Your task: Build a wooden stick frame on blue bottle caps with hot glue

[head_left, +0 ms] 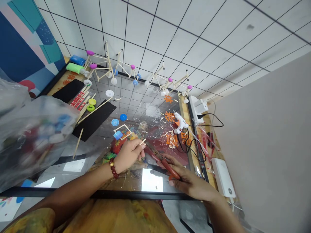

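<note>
A short pale wooden stick [142,141] is pinched between the thumb and fingers of my left hand [128,154], which wears a beaded bracelet. Red-handled pliers [170,168] are held in my right hand [188,179], their jaws close to the stick. Whether the jaws touch it I cannot tell. Just beyond my left hand lies a small frame of sticks [128,127] with a blue piece [118,135] at its corner. Two blue caps [123,117] rest behind it.
A white glue gun [180,123] with a black cable lies right, by a power strip [195,109]. Stick models with coloured caps [132,67] line the back. Black card [96,119] and a plastic bag [36,136] are left. Wood scraps [160,131] litter the glass.
</note>
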{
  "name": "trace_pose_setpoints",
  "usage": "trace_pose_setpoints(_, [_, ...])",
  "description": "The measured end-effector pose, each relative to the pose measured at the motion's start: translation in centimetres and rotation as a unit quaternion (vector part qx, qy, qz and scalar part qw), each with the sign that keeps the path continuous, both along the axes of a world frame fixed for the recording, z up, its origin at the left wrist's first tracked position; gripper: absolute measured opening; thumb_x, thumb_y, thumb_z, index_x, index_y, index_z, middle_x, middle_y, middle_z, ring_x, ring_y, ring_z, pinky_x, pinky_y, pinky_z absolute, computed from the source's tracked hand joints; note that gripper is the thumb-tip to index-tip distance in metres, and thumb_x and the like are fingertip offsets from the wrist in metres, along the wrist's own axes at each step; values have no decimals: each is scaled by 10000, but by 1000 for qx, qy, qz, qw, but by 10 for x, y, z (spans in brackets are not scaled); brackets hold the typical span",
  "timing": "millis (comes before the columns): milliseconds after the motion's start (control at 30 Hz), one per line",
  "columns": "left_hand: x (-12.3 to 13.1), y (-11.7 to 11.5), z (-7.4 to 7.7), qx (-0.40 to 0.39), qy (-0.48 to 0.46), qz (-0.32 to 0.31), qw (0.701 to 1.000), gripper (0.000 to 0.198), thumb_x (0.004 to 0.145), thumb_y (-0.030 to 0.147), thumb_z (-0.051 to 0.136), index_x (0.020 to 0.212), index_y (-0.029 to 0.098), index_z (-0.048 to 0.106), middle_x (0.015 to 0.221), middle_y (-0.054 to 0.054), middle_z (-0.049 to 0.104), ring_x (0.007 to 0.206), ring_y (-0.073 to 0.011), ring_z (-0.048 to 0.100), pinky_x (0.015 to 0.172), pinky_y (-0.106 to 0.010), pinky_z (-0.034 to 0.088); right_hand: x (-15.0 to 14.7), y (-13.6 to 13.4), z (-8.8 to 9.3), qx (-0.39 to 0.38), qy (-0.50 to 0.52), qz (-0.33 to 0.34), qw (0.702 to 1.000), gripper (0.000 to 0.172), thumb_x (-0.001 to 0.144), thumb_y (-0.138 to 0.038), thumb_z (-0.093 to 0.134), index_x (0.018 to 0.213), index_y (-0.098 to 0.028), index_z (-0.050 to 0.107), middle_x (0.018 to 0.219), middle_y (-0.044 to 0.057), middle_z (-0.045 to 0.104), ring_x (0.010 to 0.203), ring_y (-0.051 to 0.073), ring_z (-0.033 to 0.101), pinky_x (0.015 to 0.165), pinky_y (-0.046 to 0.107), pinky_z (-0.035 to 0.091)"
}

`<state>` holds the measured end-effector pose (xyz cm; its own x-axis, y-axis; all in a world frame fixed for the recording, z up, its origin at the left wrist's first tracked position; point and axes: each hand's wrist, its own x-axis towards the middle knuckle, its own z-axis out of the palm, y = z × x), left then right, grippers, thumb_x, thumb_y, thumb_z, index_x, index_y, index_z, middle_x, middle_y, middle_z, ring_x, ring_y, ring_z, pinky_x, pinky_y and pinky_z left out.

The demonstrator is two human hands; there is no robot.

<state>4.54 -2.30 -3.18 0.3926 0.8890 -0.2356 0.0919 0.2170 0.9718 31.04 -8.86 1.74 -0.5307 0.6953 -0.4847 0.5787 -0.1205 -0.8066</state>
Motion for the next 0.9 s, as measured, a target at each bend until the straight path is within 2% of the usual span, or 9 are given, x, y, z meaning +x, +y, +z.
trace_pose_setpoints(167, [3, 4, -3, -147, -127, 20, 981, 294, 843, 407, 675, 726, 146, 607, 628, -39, 679, 470, -103, 576, 513, -221, 428, 1, -5, -15, 15, -22, -22, 999, 578, 944, -452, 579, 1482, -276, 466, 1562, 127, 395, 1502, 320, 243, 1195, 552, 243])
trace_pose_setpoints(267, [3, 5, -1, -235, -155, 27, 959, 279, 801, 384, 730, 783, 133, 611, 652, -59, 703, 505, -123, 631, 520, -219, 463, -2, -4, -14, 56, -23, -23, 998, 518, 967, -421, 533, 1459, -264, 503, 1498, 137, 480, 1468, 314, 321, 1190, 540, 269])
trace_pose_setpoints(333, [3, 5, 0, -259, -156, 29, 953, 276, 794, 369, 745, 781, 130, 607, 660, -68, 710, 519, -127, 646, 527, -219, 482, -5, -2, -9, 69, -26, -5, 997, 487, 971, -397, 519, 1438, -259, 531, 1493, 137, 485, 1464, 311, 329, 1187, 527, 285])
trace_pose_setpoints(467, [5, 4, -1, -266, -179, 40, 946, 287, 785, 363, 765, 765, 130, 599, 651, -64, 707, 508, -117, 640, 526, -215, 496, -9, 2, -2, 73, -31, 4, 997, 448, 950, -358, 542, 1380, -243, 588, 1502, 133, 464, 1447, 309, 355, 1170, 495, 327])
trace_pose_setpoints(600, [5, 4, -2, -276, -202, 35, 939, 299, 772, 368, 775, 761, 129, 596, 660, -65, 706, 508, -119, 643, 525, -216, 497, -8, 4, -7, 103, -21, -8, 994, 402, 901, -254, 565, 1297, -215, 625, 1410, 143, 535, 1376, 299, 436, 1119, 447, 391])
trace_pose_setpoints(700, [2, 6, -3, -285, -198, 13, 938, 301, 782, 389, 759, 804, 124, 618, 664, -63, 700, 496, -116, 628, 525, -224, 486, -5, 4, -14, 107, -19, -34, 993, 462, 820, -166, 595, 1279, -216, 578, 1266, 109, 613, 1166, 264, 571, 1023, 401, 465])
trace_pose_setpoints(767, [1, 8, -4, -264, -182, 3, 947, 302, 792, 400, 743, 809, 120, 630, 615, -37, 669, 455, -92, 575, 499, -212, 446, -3, 4, -16, 90, -22, -45, 995, 475, 809, -146, 587, 1275, -219, 537, 1179, 80, 638, 1025, 220, 603, 943, 352, 497])
trace_pose_setpoints(833, [1, 7, -4, -224, -169, 4, 960, 304, 799, 408, 727, 787, 120, 632, 566, -8, 628, 427, -68, 513, 475, -196, 390, -1, 4, -16, 79, -26, -48, 995, 504, 831, -159, 580, 1319, -223, 473, 1210, 79, 627, 1046, 210, 599, 954, 339, 485])
trace_pose_setpoints(900, [2, 6, -4, -193, -164, 10, 967, 311, 803, 420, 715, 772, 123, 627, 556, 2, 612, 434, -61, 493, 477, -193, 362, -1, 5, -14, 75, -37, -47, 995, 607, 843, -180, 589, 1409, -228, 376, 1320, 98, 585, 1160, 229, 575, 1019, 361, 449])
